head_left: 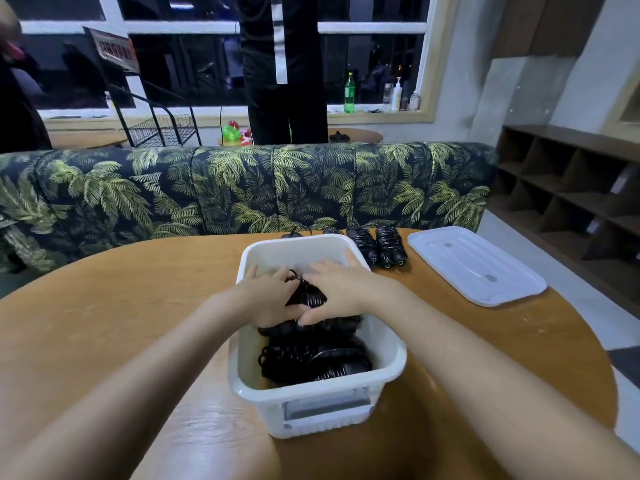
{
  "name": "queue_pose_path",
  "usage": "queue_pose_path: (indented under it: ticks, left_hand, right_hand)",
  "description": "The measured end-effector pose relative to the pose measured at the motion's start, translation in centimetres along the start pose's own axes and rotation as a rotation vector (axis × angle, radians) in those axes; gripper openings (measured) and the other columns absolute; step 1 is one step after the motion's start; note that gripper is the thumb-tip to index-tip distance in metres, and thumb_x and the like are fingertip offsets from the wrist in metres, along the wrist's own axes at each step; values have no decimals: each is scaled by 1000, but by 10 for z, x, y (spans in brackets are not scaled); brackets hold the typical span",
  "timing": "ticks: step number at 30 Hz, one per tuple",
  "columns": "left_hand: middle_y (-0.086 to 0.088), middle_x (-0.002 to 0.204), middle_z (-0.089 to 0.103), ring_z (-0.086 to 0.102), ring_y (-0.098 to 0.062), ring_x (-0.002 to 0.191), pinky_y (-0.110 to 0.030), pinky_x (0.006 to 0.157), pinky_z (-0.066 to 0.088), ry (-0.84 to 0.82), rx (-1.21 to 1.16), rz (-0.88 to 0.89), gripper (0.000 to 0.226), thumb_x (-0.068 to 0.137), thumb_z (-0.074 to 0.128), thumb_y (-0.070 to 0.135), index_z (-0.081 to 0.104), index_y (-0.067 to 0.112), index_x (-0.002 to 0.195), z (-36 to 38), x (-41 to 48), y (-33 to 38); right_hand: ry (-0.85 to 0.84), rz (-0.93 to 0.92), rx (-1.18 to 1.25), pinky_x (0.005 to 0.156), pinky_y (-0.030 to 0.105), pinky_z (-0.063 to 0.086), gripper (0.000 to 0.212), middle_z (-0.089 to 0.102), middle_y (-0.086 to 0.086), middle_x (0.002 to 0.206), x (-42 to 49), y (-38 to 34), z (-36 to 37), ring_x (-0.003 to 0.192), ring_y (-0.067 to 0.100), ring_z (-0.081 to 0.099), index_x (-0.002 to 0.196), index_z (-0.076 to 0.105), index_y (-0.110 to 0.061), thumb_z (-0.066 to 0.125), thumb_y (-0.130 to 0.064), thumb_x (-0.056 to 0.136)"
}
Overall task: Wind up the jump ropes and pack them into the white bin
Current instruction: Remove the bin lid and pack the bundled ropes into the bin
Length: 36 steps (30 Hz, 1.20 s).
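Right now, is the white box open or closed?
Open. The white bin has no lid on; its lid lies on the table beside it, and wound ropes show inside.
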State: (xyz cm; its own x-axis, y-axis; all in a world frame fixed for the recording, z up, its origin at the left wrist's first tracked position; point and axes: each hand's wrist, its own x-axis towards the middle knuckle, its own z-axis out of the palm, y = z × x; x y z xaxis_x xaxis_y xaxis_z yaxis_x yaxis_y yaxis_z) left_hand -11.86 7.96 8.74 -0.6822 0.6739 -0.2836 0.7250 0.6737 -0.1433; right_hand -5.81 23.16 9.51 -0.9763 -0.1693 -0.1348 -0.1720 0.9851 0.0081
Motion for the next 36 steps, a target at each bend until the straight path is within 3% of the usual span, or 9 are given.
queue_pose_path:
  ticks: [2, 4, 6, 10, 16, 24, 28, 31, 36]
  left_hand:
    - [9, 141, 47, 43, -15, 129, -39, 110, 28, 162, -162, 73, 65, 88, 30, 69, 42, 32, 140, -2, -1, -10]
    - [18, 116, 62, 56, -8, 106, -20, 87, 41, 335, -284, 93, 47, 89, 45, 62, 52, 38, 129, -7, -1, -13]
    - [14, 118, 64, 58, -12, 107, -26, 87, 44, 452, -263, 29, 41, 91, 48, 55, 58, 33, 124, -13, 7, -12]
    - [11, 141, 46, 39, -17, 129, -39, 105, 31, 549, -203, -77, 43, 96, 42, 51, 50, 31, 133, -19, 34, -12]
    - [10, 138, 49, 43, -19, 127, -45, 109, 28, 482, -269, -176, 42, 98, 38, 49, 40, 34, 137, -8, 55, -28]
    - [9, 136, 51, 42, -20, 125, -43, 105, 31, 512, -309, -157, 42, 97, 42, 46, 41, 31, 137, -4, 56, -28]
    - [7, 139, 49, 42, -22, 128, -45, 107, 31, 487, -398, -123, 43, 97, 45, 43, 45, 28, 137, -6, 50, -30]
    - [3, 134, 56, 51, -19, 122, -33, 102, 39, 522, -595, -61, 38, 98, 49, 34, 54, 19, 132, -13, 31, -37]
    - [3, 111, 70, 65, -10, 97, -24, 86, 50, 552, -796, -2, 26, 97, 52, 25, 66, 16, 117, -25, -15, -55]
  right_hand:
    - [237, -34, 188, 119, 48, -5, 62, 46, -4, 145, -3, 14, -16, 138, 11, 34, 135, 54, -19, 58, -58, 87]
    - [515, 70, 390, 117, 44, 21, 38, 57, -7, 132, 2, 42, -23, 125, 11, 50, 123, 62, -23, 57, -45, 93]
    - [686, 257, 504, 94, 40, 47, 25, 64, -6, 119, 12, 73, -18, 108, 17, 59, 116, 64, -24, 55, -35, 95]
    - [557, 625, 525, 74, 30, 43, 29, 61, 7, 121, 47, 136, 24, 106, 28, 57, 123, 59, -16, 51, -24, 97]
    - [264, 887, 576, 101, 44, 37, 61, 35, 21, 147, 91, 178, 83, 133, 39, 34, 148, 24, -14, 47, -40, 98]
    - [544, 1023, 972, 87, 42, 49, 52, 55, 21, 130, 92, 195, 101, 109, 37, 55, 137, 40, -13, 62, -21, 90]
    - [691, 875, 1875, 70, 41, 50, 13, 57, 19, 120, 59, 188, 74, 84, 26, 56, 104, 55, -9, 59, -5, 92]
    - [748, 543, 1848, 67, 35, 50, 49, 59, 16, 118, 17, 165, 30, 82, 21, 60, 137, 47, -11, 61, -3, 91]
    - [386, -58, 1474, 84, 29, 55, 58, 67, 6, 119, -57, 85, -28, 105, 17, 66, 132, 54, -26, 66, 0, 82]
